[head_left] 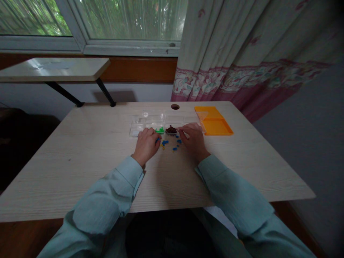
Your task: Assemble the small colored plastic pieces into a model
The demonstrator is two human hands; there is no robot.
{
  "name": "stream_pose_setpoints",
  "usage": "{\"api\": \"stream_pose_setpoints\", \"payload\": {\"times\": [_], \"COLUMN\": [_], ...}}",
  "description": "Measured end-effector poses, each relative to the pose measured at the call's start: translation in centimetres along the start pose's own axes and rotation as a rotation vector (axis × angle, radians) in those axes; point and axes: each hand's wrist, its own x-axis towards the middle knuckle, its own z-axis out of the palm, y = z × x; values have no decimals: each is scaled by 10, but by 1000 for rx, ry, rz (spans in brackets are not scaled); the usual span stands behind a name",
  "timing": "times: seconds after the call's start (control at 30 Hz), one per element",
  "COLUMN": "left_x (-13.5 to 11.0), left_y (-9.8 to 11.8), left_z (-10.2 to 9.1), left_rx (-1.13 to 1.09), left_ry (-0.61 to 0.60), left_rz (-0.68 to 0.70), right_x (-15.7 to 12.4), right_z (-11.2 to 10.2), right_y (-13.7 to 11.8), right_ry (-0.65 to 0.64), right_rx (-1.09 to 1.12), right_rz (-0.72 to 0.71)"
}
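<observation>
A clear plastic box with compartments (153, 116) lies in front of me on the table. Small green pieces (160, 130) fill part of one near compartment, and dark brown pieces (171, 130) are heaped in the one beside it. My left hand (147, 144) is curled at the box's near edge, fingertips together by a small blue piece; whether they grip it is hidden. At the brown heap, my right hand (194, 140) has thumb and forefinger closed in a pinch, and anything between them is too small to make out. Loose blue pieces (165, 142) and yellow pieces (162, 146) lie between my hands.
An orange tray (218, 127) with a raised divider lies right of the clear box, partly under its end. Behind the box is a round cable hole (175, 106). A raised white shelf (61, 70) on black legs stands at the back left, and a curtain (209, 53) hangs behind.
</observation>
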Motion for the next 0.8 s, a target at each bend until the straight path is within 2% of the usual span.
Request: {"api": "stream_pose_setpoints", "payload": {"times": [0.47,0.8], "left_x": [-5,-1], "left_y": [-2,3], "left_z": [-4,-6], "left_rx": [4,27], "left_ry": [2,-20], "left_rz": [41,-50], "right_x": [-1,0], "right_z": [2,1], "right_y": [1,2], "right_ry": [12,-20], "right_rx": [18,2], "right_rz": [-3,9]}}
